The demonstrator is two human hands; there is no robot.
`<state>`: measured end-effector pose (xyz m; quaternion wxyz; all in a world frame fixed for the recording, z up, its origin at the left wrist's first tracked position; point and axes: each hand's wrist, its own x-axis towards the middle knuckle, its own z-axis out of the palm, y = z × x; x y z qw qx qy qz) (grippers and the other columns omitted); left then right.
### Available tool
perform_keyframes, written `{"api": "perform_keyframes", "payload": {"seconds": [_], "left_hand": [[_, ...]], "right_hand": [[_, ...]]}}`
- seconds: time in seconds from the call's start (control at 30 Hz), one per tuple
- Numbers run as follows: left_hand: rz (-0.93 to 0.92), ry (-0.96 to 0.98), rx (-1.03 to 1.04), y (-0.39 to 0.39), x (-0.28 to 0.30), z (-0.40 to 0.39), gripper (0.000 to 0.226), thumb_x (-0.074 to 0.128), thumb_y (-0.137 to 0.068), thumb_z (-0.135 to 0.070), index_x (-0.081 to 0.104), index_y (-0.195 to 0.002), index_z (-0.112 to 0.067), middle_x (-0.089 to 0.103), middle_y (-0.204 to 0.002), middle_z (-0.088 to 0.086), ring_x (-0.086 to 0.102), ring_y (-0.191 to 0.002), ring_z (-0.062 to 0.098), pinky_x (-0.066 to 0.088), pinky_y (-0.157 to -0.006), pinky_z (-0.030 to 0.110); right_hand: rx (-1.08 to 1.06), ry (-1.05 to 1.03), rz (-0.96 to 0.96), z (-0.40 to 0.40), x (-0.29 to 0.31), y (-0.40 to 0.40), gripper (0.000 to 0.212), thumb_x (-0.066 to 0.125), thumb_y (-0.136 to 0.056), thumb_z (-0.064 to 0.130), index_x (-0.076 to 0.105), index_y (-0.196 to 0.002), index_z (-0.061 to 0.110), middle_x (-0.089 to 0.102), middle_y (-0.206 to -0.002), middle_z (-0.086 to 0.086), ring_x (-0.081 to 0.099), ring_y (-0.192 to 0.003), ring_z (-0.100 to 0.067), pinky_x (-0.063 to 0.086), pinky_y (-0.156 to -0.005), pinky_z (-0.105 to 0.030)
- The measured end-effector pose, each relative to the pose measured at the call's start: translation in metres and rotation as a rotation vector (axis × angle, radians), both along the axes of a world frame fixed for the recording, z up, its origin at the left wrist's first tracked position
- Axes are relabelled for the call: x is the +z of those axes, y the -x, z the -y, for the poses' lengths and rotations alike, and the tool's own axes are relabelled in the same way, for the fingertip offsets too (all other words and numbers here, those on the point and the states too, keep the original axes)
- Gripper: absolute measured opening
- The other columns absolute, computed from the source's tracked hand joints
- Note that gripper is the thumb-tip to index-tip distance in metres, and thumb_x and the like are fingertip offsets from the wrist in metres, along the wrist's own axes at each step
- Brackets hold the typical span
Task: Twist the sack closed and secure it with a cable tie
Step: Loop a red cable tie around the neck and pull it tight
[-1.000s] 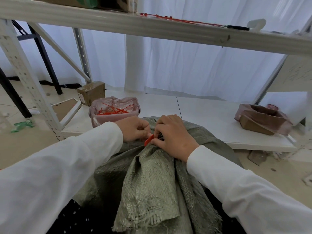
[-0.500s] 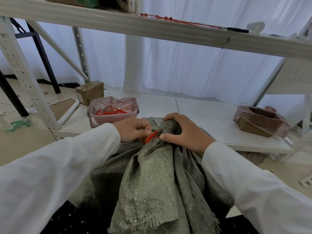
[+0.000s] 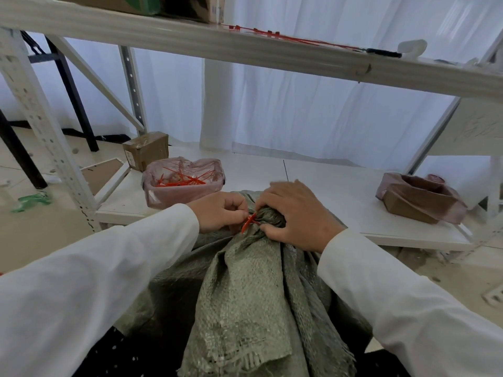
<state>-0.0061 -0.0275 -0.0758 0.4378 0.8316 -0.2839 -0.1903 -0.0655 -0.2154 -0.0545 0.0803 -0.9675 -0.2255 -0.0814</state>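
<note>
A grey-green woven sack (image 3: 245, 295) stands in front of me, its top bunched into a twisted neck and its loose mouth hanging toward me. My right hand (image 3: 296, 216) grips the twisted neck from the right. A red cable tie (image 3: 250, 221) sticks out at the neck between my hands. My left hand (image 3: 221, 212) is closed, its fingertips pinching the tie from the left. How far the tie wraps around the neck is hidden by my fingers.
A white low shelf board (image 3: 340, 191) lies behind the sack. On it stand a pink-bagged box of red cable ties (image 3: 185, 183), a small cardboard box (image 3: 145, 151) and a pink-lined open box (image 3: 422, 197). The upper shelf (image 3: 245, 50) carries more red ties. A rack post (image 3: 43, 131) stands left.
My right hand has shifted its grip on the sack's neck, from covering it to clamping it from the right. My left hand stays at the tie, whose red end shows more.
</note>
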Motion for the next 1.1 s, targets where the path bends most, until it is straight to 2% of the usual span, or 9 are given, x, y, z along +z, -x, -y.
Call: {"api": "perform_keyframes", "payload": {"seconds": [0.07, 0.13, 0.3, 0.47, 0.67, 0.77, 0.87, 1.0, 1.1], "left_hand": [[0.013, -0.002, -0.009, 0.003, 0.002, 0.000, 0.021, 0.053, -0.091, -0.011, 0.056, -0.071, -0.019, 0.055, -0.054, -0.013, 0.049, -0.048, -0.006, 0.037, -0.054, 0.003], [0.018, -0.010, -0.023, 0.005, 0.003, 0.001, 0.021, 0.053, -0.091, -0.012, 0.056, -0.072, -0.019, 0.056, -0.055, -0.013, 0.049, -0.050, -0.004, 0.038, -0.055, 0.005], [0.034, -0.039, -0.026, 0.005, 0.002, -0.001, 0.019, 0.052, -0.091, -0.016, 0.057, -0.074, -0.020, 0.058, -0.067, -0.004, 0.050, -0.064, 0.012, 0.041, -0.066, 0.023], [0.068, -0.082, -0.026, 0.004, 0.000, -0.002, 0.017, 0.053, -0.091, -0.015, 0.056, -0.075, -0.018, 0.054, -0.063, -0.009, 0.046, -0.054, -0.001, 0.039, -0.060, 0.010], [0.075, -0.069, -0.025, 0.005, 0.001, 0.001, 0.019, 0.052, -0.091, -0.012, 0.055, -0.074, -0.019, 0.058, -0.066, -0.003, 0.050, -0.052, -0.003, 0.041, -0.059, 0.005], [0.071, -0.066, -0.031, 0.005, 0.001, 0.002, 0.020, 0.052, -0.091, -0.013, 0.055, -0.073, -0.021, 0.058, -0.065, -0.005, 0.051, -0.054, -0.004, 0.041, -0.060, 0.005], [0.066, -0.056, -0.021, 0.004, 0.001, 0.003, 0.023, 0.053, -0.092, -0.016, 0.054, -0.070, -0.023, 0.057, -0.064, -0.007, 0.049, -0.058, 0.002, 0.041, -0.061, 0.009], [0.041, -0.010, -0.008, 0.003, 0.003, 0.007, 0.026, 0.054, -0.091, -0.014, 0.053, -0.067, -0.025, 0.055, -0.061, -0.009, 0.046, -0.049, -0.005, 0.036, -0.055, 0.003], [0.035, -0.028, -0.021, 0.004, 0.005, 0.007, 0.025, 0.054, -0.091, -0.014, 0.054, -0.068, -0.025, 0.054, -0.061, -0.010, 0.047, -0.048, -0.006, 0.037, -0.054, 0.004]], "right_hand": [[-0.003, -0.030, -0.008, -0.004, 0.000, 0.000, 0.023, 0.058, -0.083, 0.038, 0.058, -0.102, 0.026, 0.054, -0.110, 0.009, 0.047, -0.106, -0.014, 0.037, -0.083, -0.030], [-0.034, -0.064, -0.014, -0.009, -0.003, -0.002, 0.015, 0.054, -0.087, 0.036, 0.057, -0.093, 0.022, 0.052, -0.103, 0.007, 0.046, -0.096, -0.015, 0.032, -0.073, -0.027], [-0.060, -0.121, -0.104, -0.018, -0.007, -0.006, 0.010, 0.053, -0.084, 0.023, 0.049, -0.076, 0.024, 0.050, -0.091, 0.003, 0.043, -0.088, -0.021, 0.038, -0.083, -0.033], [-0.048, -0.098, -0.221, -0.018, -0.003, -0.004, 0.021, 0.047, -0.083, 0.018, 0.065, -0.082, 0.028, 0.050, -0.090, 0.014, 0.040, -0.096, -0.018, 0.040, -0.092, -0.045], [-0.042, 0.010, -0.233, -0.022, -0.001, -0.001, 0.022, 0.048, -0.085, 0.026, 0.068, -0.081, 0.017, 0.048, -0.084, 0.010, 0.040, -0.090, -0.017, 0.036, -0.086, -0.030], [-0.013, 0.007, -0.250, -0.019, 0.000, -0.002, 0.019, 0.052, -0.087, 0.028, 0.068, -0.081, 0.020, 0.048, -0.084, 0.010, 0.042, -0.088, -0.014, 0.031, -0.087, -0.026], [-0.036, -0.055, -0.246, -0.015, -0.001, -0.004, 0.018, 0.054, -0.088, 0.027, 0.070, -0.084, 0.020, 0.052, -0.087, 0.007, 0.048, -0.092, -0.015, 0.033, -0.095, -0.032], [-0.120, -0.227, -0.214, -0.011, 0.000, 0.000, 0.016, 0.060, -0.087, 0.029, 0.069, -0.083, 0.017, 0.055, -0.087, 0.008, 0.046, -0.089, -0.010, 0.028, -0.085, -0.023], [-0.134, -0.241, -0.220, -0.013, -0.003, 0.002, 0.015, 0.060, -0.087, 0.029, 0.070, -0.085, 0.017, 0.047, -0.081, 0.014, 0.040, -0.090, -0.010, 0.026, -0.087, -0.023]]}}
